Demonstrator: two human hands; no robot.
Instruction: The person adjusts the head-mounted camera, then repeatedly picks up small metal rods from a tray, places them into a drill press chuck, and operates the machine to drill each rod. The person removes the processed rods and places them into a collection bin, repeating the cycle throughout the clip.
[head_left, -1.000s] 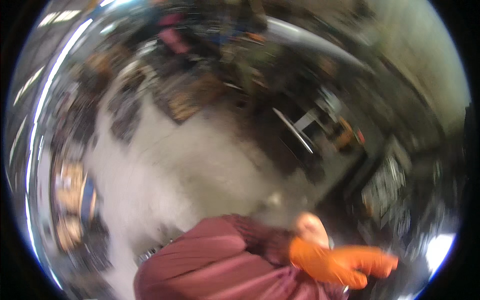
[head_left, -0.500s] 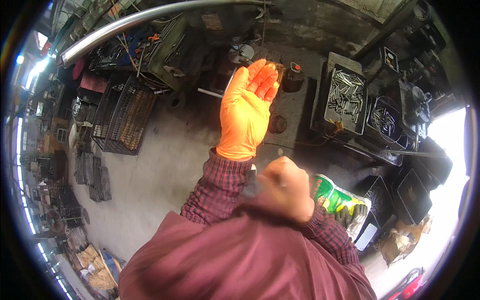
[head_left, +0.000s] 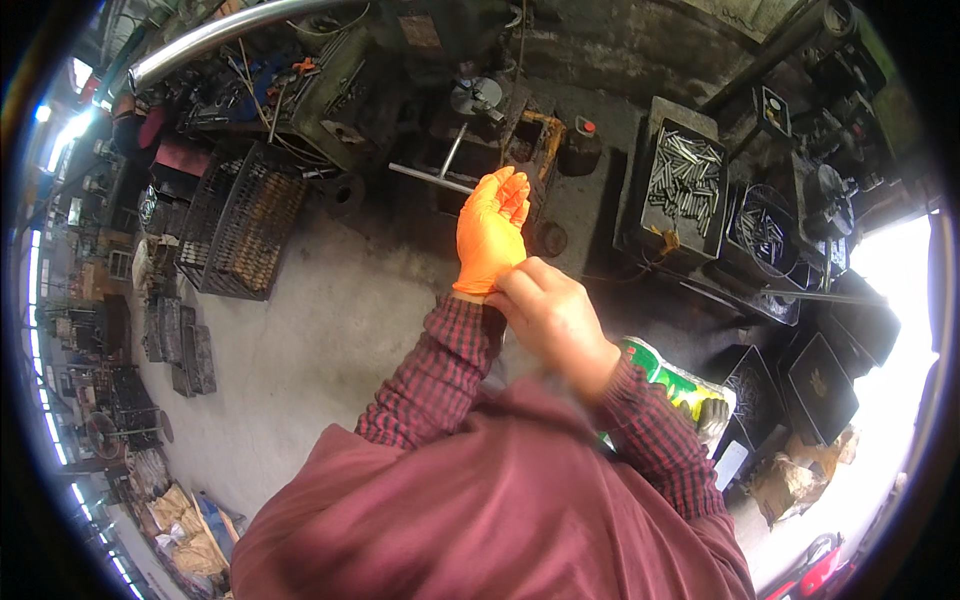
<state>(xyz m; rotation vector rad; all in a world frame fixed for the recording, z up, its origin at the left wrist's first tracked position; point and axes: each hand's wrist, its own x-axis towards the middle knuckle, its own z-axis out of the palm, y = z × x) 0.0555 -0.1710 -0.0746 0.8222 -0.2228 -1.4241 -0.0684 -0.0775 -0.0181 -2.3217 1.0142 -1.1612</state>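
Note:
My left hand (head_left: 490, 232) wears an orange rubber glove and is raised in the middle of the view, its fingers loosely bent with nothing in them. At the left wrist my bare right hand (head_left: 556, 318) pinches the cuff of the orange glove (head_left: 482, 280). The right fingertips are pressed together on its edge, next to the checked sleeve (head_left: 440, 350). Beside my right forearm lies a green and yellow bag (head_left: 672, 380), with a grey and black work glove (head_left: 712, 422) on it.
A tray (head_left: 655, 222) of short metal rods stands at the right, beside a round wire basket (head_left: 768, 235). Dark crates (head_left: 822, 385) sit at lower right. At left are a slatted crate (head_left: 240, 220) and a cluttered bench (head_left: 330, 110). A T-shaped metal bar (head_left: 445, 165) lies ahead.
My right hand has moved up and left from near my chest to the left wrist and taken hold of the glove cuff. My left hand has come lower and turned, its fingers more bent.

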